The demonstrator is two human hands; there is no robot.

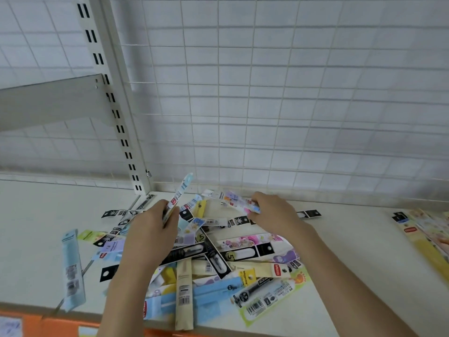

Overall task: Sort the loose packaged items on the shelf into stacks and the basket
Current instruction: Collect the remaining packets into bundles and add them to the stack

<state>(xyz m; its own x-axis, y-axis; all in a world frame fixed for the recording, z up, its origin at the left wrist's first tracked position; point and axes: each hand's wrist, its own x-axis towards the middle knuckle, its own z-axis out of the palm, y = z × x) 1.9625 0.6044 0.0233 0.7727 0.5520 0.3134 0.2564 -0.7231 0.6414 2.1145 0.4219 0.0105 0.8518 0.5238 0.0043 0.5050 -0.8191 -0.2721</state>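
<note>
Both hands lift packets from the heap on the shelf
Left hand pinches a slim pale-blue carded packet upright; right hand grips a pastel packet above the loose pile of flat packaged items on the white shelf

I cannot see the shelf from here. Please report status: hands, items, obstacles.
Left hand grips upright packets. Right hand pinches a pastel packet. Loose pile unsorted on shelf. No basket visible.
</note>
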